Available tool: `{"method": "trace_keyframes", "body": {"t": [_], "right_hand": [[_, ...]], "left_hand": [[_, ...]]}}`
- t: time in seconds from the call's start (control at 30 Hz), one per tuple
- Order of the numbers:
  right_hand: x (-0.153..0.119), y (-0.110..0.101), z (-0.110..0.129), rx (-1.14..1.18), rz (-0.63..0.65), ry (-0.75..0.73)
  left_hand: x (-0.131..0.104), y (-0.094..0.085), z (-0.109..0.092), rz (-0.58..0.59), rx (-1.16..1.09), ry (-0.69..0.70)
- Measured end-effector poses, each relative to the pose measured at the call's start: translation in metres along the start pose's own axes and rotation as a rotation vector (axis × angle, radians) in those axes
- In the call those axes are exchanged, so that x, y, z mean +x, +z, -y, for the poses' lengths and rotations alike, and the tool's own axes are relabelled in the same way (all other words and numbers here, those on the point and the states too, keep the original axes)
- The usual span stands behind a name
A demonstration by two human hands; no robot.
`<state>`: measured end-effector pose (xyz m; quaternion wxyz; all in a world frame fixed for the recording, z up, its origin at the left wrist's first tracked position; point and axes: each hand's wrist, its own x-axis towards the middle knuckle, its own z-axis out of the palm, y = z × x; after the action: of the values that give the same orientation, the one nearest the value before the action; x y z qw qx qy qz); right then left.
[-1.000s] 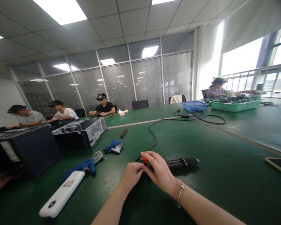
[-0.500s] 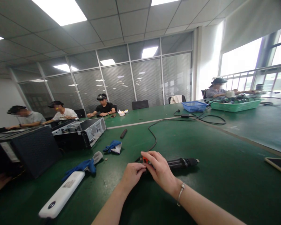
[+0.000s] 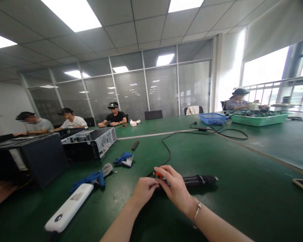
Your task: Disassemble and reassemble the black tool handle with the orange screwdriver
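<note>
My right hand curls its thumb and fingers around a small red-orange piece. Close against it, my left hand pinches thumb to forefinger; whatever lies between those fingertips is hidden. Behind my right hand a black electric screwdriver lies on the green table, its bit end pointing right. My hand covers its left part, so I cannot tell whether the red-orange piece belongs to it. A black cable runs from near my fingers toward the back of the table.
To the left lie a white power strip-like bar, blue-grey gloves and an opened computer case. Further back are a blue basket and a green basket of cables. Several people sit around; one hand shows at left.
The camera view has shifted slightly, so the scene sits a little further right. Both hands keep nearly the same pose at the red-orange piece.
</note>
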<state>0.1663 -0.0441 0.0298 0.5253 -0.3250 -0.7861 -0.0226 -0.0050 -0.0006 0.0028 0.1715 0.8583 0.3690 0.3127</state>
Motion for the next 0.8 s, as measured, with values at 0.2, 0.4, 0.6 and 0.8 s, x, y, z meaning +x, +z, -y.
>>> {"method": "trace_keyframes", "body": {"t": [0.2,0.4,0.6,0.8], "right_hand": [[-0.004,0.002,0.002,-0.018,0.059,-0.050],[-0.004,0.006,-0.003,-0.031,0.070,-0.013],[-0.009,0.005,-0.006,-0.092,-0.058,-0.066],[0.004,-0.015,0.007,-0.069,0.054,-0.079]], "left_hand": [[-0.001,0.001,0.000,-0.007,0.060,-0.016],[0.000,0.001,0.000,0.014,0.046,-0.013],[-0.001,-0.001,-0.003,0.019,0.044,-0.023],[-0.003,0.000,-0.002,0.004,0.043,-0.044]]}}
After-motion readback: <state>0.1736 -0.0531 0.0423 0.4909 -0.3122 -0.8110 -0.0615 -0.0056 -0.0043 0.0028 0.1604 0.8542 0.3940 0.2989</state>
